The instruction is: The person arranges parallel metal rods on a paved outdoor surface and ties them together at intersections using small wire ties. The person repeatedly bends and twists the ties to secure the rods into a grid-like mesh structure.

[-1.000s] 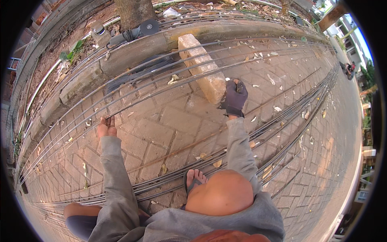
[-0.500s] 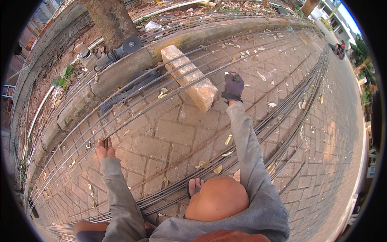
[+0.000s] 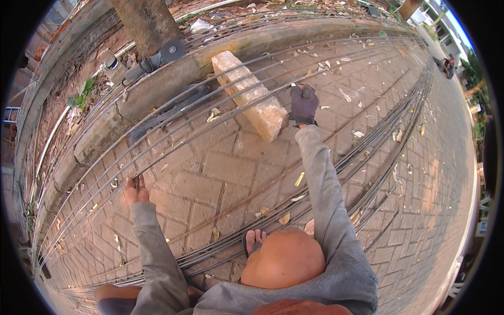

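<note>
Right hand (image 3: 303, 104), gloved, far right, fingers closed around rod (image 3: 247, 94) beside block (image 3: 249, 94). Left hand (image 3: 135, 189), bare, near left, open on rod; grip unclear. Risk: rod springs sideways, bare palm scraped; foot (image 3: 254, 240) among rods could trip.

Warm daylight falls on a reddish-brown brick-paved ground (image 3: 226, 173) scattered with dry leaves; a grey concrete kerb (image 3: 157, 89) borders bare earth around a tree trunk (image 3: 144, 23).
</note>
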Action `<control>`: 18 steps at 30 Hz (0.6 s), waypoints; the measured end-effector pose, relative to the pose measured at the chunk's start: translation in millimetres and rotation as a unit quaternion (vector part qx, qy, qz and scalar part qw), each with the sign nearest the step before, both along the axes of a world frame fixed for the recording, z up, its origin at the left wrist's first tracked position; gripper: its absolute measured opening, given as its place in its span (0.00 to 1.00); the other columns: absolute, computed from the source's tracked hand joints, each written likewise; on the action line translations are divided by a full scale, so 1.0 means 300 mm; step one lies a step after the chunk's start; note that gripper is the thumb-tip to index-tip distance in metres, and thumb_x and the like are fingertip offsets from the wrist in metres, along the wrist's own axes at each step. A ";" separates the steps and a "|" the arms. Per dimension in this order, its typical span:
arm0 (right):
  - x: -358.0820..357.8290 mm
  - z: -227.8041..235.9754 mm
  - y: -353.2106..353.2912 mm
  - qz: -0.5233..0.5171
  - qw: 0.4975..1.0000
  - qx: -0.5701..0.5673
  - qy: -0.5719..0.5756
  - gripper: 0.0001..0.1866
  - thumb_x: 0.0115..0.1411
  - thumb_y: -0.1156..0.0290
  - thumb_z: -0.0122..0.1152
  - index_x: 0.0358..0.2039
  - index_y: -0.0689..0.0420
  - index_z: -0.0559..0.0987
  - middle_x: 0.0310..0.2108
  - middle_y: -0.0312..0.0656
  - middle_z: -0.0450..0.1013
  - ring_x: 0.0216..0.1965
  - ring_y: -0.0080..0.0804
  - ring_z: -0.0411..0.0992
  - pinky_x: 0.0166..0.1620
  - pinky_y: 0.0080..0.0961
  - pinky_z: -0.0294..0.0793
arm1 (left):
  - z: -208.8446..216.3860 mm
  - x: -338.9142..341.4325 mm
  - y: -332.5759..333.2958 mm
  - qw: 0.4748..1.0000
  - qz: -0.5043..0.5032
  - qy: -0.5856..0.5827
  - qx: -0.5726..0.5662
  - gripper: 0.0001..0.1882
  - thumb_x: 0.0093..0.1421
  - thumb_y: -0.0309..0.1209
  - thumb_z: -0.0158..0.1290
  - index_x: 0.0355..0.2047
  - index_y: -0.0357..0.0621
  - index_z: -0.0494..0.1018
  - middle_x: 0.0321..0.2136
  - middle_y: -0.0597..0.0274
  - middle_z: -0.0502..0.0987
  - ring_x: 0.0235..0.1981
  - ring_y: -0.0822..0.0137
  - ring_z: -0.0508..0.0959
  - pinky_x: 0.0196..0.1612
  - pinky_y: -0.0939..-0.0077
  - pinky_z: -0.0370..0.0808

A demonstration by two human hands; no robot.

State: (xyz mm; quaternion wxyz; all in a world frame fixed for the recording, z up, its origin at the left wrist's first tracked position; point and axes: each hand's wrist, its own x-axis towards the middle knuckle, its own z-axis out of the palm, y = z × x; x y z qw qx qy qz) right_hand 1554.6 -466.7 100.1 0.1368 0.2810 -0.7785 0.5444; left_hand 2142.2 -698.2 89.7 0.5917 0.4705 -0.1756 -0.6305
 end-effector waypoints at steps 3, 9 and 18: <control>-0.032 -0.013 0.001 0.000 0.993 0.064 0.103 0.06 0.56 0.71 0.60 0.27 0.59 0.82 0.25 0.45 0.78 0.29 0.40 0.75 0.37 0.34 0.74 | 0.015 -0.008 0.003 1.000 0.012 0.006 0.017 0.10 0.72 0.28 0.45 0.39 0.32 0.69 0.34 0.49 0.78 0.37 0.56 0.81 0.51 0.59 0.81; 0.005 -0.055 0.081 -0.034 0.898 0.434 0.061 0.07 0.55 0.70 0.61 0.30 0.58 0.84 0.28 0.49 0.79 0.32 0.48 0.77 0.40 0.38 0.77 | 0.025 -0.037 0.009 0.999 0.033 0.016 0.014 0.10 0.71 0.28 0.46 0.39 0.31 0.69 0.34 0.49 0.78 0.38 0.55 0.81 0.53 0.57 0.81; 0.412 0.149 0.061 0.119 0.991 -0.022 0.056 0.07 0.56 0.75 0.63 0.34 0.61 0.84 0.31 0.48 0.81 0.40 0.48 0.79 0.52 0.41 0.76 | -0.002 -0.044 0.013 0.999 0.043 0.028 0.008 0.09 0.71 0.29 0.46 0.38 0.33 0.70 0.34 0.50 0.78 0.37 0.55 0.81 0.52 0.53 0.81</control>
